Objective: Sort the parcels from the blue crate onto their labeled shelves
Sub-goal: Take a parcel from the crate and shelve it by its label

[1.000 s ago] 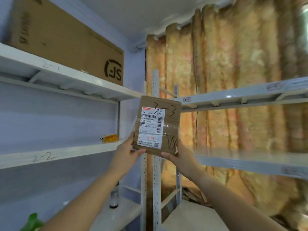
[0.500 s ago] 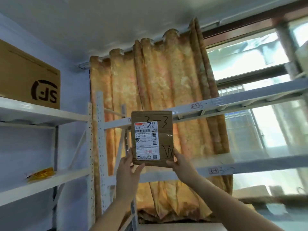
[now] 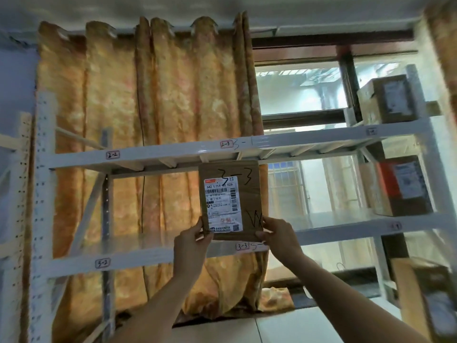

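A small brown cardboard parcel (image 3: 249,191) with a white shipping label and "3-3" handwritten on top is held upright in front of me. My left hand (image 3: 191,246) grips its lower left corner and my right hand (image 3: 278,235) grips its lower right corner. It hangs just above the white shelf beam (image 3: 153,256), right over the small tag reading 3-3 (image 3: 242,246). Further left on that beam is a tag 3-2 (image 3: 102,263). The upper shelf beam (image 3: 173,153) carries tags 2-2 (image 3: 112,154) and 2-3 (image 3: 226,144). The blue crate is out of view.
An orange curtain (image 3: 148,120) hangs behind the rack, with a window (image 3: 296,90) to its right. On the right rack stand a brown box (image 3: 388,100) on top and a red-and-brown box (image 3: 403,186) below it. Another carton (image 3: 425,295) leans at the lower right.
My view has swung right, from the left wall rack to the rack by the window. Both hands kept hold of the parcel, which now sits over the 3-3 tag.
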